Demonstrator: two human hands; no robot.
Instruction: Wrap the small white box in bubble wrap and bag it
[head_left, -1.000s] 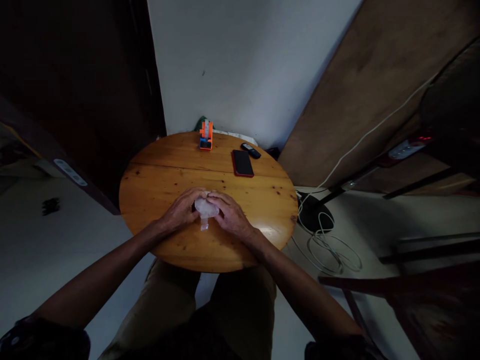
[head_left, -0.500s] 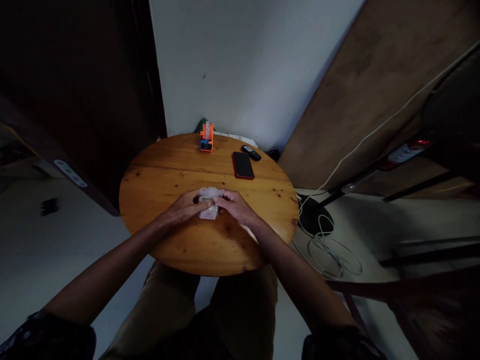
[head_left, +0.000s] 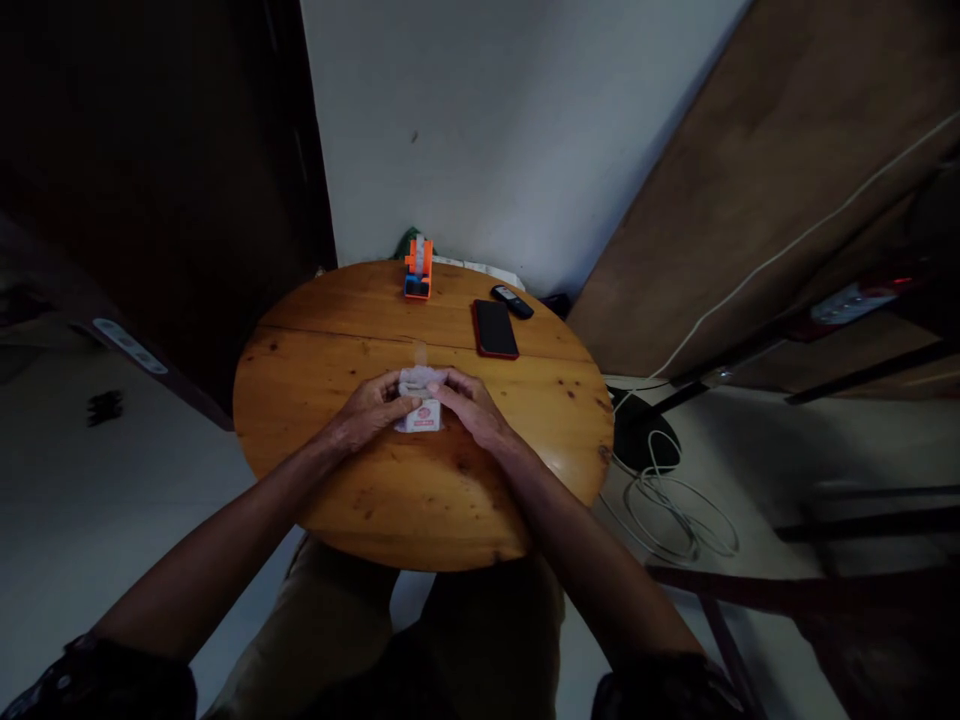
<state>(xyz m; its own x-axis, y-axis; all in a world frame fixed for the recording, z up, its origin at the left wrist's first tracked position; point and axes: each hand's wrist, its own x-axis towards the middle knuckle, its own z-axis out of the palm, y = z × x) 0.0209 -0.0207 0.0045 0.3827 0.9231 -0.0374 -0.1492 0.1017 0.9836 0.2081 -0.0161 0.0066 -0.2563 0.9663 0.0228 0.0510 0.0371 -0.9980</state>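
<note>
Over the table [head_left: 420, 510], a little my side of its middle, my left hand [head_left: 371, 408] and right hand [head_left: 474, 405] curl round opposite sides of the packet [head_left: 409, 421], pinching it between them, thumbs on top. Its long axis seems to run away from me, though my fingers hide the edges. The clear strip [head_left: 421, 353], toward me a second ago, now points away, so I judge the packet turned round for handling; its red print [head_left: 424, 415] faces up at me.
</note>
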